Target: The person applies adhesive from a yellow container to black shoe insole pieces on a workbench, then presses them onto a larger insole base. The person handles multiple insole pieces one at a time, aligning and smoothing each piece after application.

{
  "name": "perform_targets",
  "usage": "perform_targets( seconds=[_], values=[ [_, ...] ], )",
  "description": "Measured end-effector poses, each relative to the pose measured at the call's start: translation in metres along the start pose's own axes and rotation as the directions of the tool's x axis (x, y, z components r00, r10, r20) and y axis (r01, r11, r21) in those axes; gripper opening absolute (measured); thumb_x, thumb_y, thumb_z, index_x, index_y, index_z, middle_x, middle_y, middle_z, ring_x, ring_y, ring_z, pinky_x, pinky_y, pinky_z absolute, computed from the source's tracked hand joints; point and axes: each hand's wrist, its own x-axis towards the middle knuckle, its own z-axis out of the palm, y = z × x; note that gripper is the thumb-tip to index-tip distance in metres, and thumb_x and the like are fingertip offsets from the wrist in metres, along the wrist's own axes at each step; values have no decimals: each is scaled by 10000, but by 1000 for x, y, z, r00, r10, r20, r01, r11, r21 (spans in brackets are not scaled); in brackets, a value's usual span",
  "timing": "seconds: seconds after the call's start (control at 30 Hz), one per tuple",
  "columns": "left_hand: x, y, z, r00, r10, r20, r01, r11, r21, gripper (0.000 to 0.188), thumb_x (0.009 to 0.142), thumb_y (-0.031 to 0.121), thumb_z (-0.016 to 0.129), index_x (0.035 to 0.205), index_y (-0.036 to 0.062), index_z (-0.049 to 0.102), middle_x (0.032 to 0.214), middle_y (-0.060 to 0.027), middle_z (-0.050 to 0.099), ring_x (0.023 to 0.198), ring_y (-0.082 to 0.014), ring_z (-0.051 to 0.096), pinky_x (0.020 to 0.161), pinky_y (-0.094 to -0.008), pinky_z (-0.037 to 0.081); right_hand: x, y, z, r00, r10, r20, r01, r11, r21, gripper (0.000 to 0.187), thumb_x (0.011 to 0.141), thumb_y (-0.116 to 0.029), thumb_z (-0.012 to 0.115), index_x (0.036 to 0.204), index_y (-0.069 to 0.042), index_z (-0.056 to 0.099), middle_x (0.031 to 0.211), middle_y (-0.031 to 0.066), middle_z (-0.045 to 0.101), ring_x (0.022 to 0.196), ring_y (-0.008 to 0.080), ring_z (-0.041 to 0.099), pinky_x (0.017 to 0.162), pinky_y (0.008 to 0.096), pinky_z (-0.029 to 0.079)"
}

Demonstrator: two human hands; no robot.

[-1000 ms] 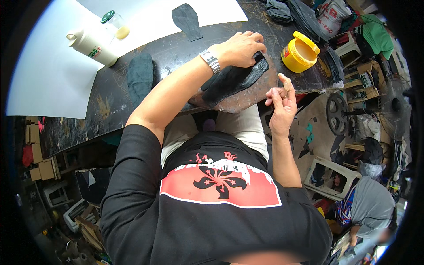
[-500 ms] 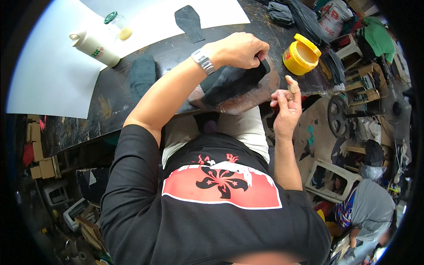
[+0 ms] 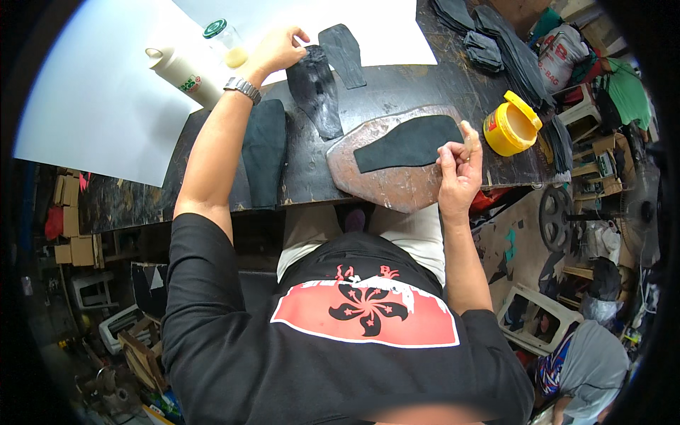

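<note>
A glossy black shaped piece (image 3: 315, 92) lies on the table, its far end over the white sheet's edge. My left hand (image 3: 278, 49) is at its far left corner, thumb and forefinger apart. A matt black shaped piece (image 3: 407, 144) rests flat on a stained brown board (image 3: 345, 159) at the table's near edge. Over the board's right end is my right hand (image 3: 460, 168), forefinger raised, the other fingers loosely bent, pale residue on the fingertips. I see nothing held in it. Right of the board stands an open yellow tub (image 3: 506, 131) with pale contents and a hinged lid.
Further dark pieces lie left (image 3: 264, 152) and beyond (image 3: 343, 53). A cream bottle (image 3: 185, 76) and a green-lidded jar (image 3: 230, 44) stand on the white sheet (image 3: 92, 99). Black stacks (image 3: 506, 49) sit far right. A person in grey (image 3: 591, 361) is at lower right.
My left hand has moved left and away from the board to the far side, and the glossy piece now lies on the table. The matt piece on the board is uncovered. My right hand keeps its pose.
</note>
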Motion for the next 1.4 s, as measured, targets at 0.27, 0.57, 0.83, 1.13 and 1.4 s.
perform_targets(
  seconds=[0.27, 0.57, 0.83, 1.13, 1.4],
  values=[
    [67, -76, 29, 964, -216, -153, 237, 963, 128, 383, 778, 216, 687, 1157, 173, 716, 1095, -127, 743, 1090, -306, 684, 961, -395, 509, -3, 2, 4, 998, -4, 70, 18, 980, -196, 534, 970, 25, 573, 1482, -47, 436, 1002, 27, 585, 844, 68, 531, 753, 205, 468],
    [110, -101, 49, 927, -263, -269, 302, 946, 118, 364, 814, 183, 656, 1174, 196, 708, 1154, -154, 721, 1149, -336, 650, 994, -428, 490, -5, 0, 5, 997, 33, 63, -24, 989, -147, 488, 1024, -148, 560, 1475, -7, 436, 951, 26, 580, 870, 93, 537, 826, 231, 446],
    [70, -26, 46, 871, 136, -473, -134, 990, 37, 322, 881, 184, 659, 1199, 141, 688, 1235, -164, 679, 1205, -341, 614, 1048, -437, 463, 3, 2, -6, 993, -113, 29, 116, 937, -329, 358, 1036, -175, 524, 1340, 2, 589, 1171, 94, 587, 1085, 201, 543, 983, 327, 419],
    [-162, 107, 53, 875, 468, 127, -463, 884, -69, 318, 877, 207, 732, 1173, 103, 685, 1325, -124, 611, 1263, -329, 551, 1078, -448, 411, 26, 5, -53, 964, -3, 265, 226, 527, -819, 533, 1031, -538, 419, 1400, -201, 605, 1558, 180, 399, 1465, 411, 264, 1161, 531, 215],
    [-187, 100, 91, 898, 431, -88, -435, 899, -37, 240, 845, 209, 752, 1053, 95, 717, 1157, -52, 671, 1145, -272, 585, 1003, -417, 409, 36, 23, -31, 938, 202, 283, 235, 232, -944, 811, 966, -711, 359, 1552, -152, 378, 1653, 115, 251, 1544, 379, 76, 1171, 662, 91]
  ],
)
